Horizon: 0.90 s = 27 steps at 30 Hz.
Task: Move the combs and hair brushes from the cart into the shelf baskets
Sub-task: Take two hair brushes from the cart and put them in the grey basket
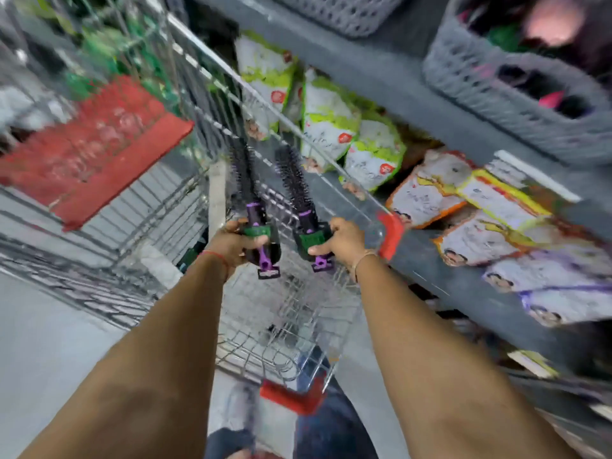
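Observation:
My left hand (231, 245) grips the handle of a round black hair brush (246, 180) with purple trim and a green label. My right hand (341, 241) grips a second, matching round hair brush (293, 183). Both brushes point away from me, bristle ends up, over the wire cart (291, 326). A grey perforated shelf basket (490, 94) sits on the shelf at the upper right, with dark items inside. Another grey basket (334, 11) shows at the top edge. The picture is blurred by motion.
The cart has red corner guards (392, 233) and a red child-seat flap (89, 147). To the right, grey shelves hold green-and-white packets (331, 120) and orange, yellow and purple packets (490, 223). Grey floor lies at the lower left.

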Each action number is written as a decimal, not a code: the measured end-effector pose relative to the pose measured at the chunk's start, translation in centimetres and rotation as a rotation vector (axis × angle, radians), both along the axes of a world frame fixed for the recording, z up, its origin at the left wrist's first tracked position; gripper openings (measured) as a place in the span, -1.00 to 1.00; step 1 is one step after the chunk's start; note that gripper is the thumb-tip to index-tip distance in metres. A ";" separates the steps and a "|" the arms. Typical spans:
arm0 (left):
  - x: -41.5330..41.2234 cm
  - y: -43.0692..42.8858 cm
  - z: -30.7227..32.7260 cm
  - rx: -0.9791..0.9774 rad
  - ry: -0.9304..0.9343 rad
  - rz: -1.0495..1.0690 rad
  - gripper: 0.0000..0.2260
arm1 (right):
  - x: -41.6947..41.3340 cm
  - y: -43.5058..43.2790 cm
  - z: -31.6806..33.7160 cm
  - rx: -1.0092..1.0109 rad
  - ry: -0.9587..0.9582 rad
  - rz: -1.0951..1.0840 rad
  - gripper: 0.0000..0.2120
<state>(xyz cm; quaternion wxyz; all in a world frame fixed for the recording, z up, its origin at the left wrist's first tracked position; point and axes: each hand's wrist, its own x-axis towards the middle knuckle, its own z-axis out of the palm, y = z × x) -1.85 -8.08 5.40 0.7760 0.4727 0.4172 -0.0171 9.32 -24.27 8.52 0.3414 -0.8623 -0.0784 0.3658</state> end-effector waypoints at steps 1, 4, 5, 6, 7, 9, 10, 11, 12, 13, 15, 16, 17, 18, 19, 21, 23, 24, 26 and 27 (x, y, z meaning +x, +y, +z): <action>0.1 -0.7 2.4 0.005 -0.063 -0.036 -0.63 | -0.9 -1.3 2.4 0.069 -0.052 -0.072 -0.61; 1.2 -2.5 7.2 -0.001 -0.224 -0.134 -0.66 | -2.2 -3.7 8.5 0.204 -0.165 -0.155 -0.55; 2.0 -3.3 9.4 0.003 -0.289 -0.176 -0.68 | -2.4 -4.8 11.0 0.254 -0.212 -0.194 -0.54; 3.0 -4.1 11.5 0.010 -0.348 -0.213 -0.69 | -2.4 -5.9 13.1 0.322 -0.248 -0.246 -0.56; 4.2 -4.8 13.8 0.021 -0.406 -0.238 -0.69 | -2.4 -7.2 15.6 0.398 -0.274 -0.304 -0.57; 6.6 -6.2 18.3 0.045 -0.474 -0.283 -0.69 | -1.9 -9.7 20.1 0.541 -0.308 -0.383 -0.57; 7.9 -6.8 20.5 0.061 -0.503 -0.319 -0.69 | -1.6 -10.8 22.2 0.600 -0.318 -0.401 -0.56; 9.0 -7.3 22.1 0.091 -0.519 -0.362 -0.70 | -1.2 -11.7 23.9 0.633 -0.340 -0.415 -0.55; 10.2 -7.8 24.0 0.130 -0.528 -0.421 -0.70 | -0.3 -12.9 25.4 0.646 -0.383 -0.451 -0.55; 11.5 -8.4 25.6 0.178 -0.533 -0.481 -0.67 | 0.8 -14.0 26.5 0.654 -0.426 -0.490 -0.57; 14.0 -9.2 28.3 0.263 -0.505 -0.571 -0.58 | 3.3 -15.9 27.7 0.656 -0.478 -0.550 -0.66; 15.4 -9.5 29.4 0.318 -0.486 -0.603 -0.59 | 4.5 -16.7 28.3 0.665 -0.491 -0.575 -0.71; 16.9 -9.8 30.2 0.370 -0.466 -0.620 -0.66 | 5.8 -17.4 28.7 0.677 -0.499 -0.592 -0.75; 18.2 -10.0 30.7 0.408 -0.454 -0.627 -0.75 | 6.9 -17.9 29.0 0.670 -0.506 -0.602 -0.78; 19.9 -10.2 31.1 0.440 -0.440 -0.617 -0.82 | 8.3 -18.4 29.2 0.658 -0.512 -0.608 -0.79; 23.2 -10.1 30.8 0.545 -0.386 -0.607 -0.91 | 10.6 -18.9 29.1 0.605 -0.504 -0.633 -0.77; 25.9 -10.3 30.4 0.654 -0.314 -0.582 -0.87 | 13.0 -18.9 28.5 0.548 -0.485 -0.670 -0.70; 26.7 -10.4 30.3 0.705 -0.272 -0.563 -0.74 | 13.9 -18.7 28.2 0.522 -0.464 -0.686 -0.66; 27.5 -11.5 30.5 0.775 -0.203 -0.571 -0.53 | 15.9 -18.0 27.4 0.442 -0.436 -0.700 -0.61; 28.0 -11.8 30.3 0.855 -0.164 -0.606 -0.52 | 16.8 -17.6 26.8 0.398 -0.415 -0.705 -0.61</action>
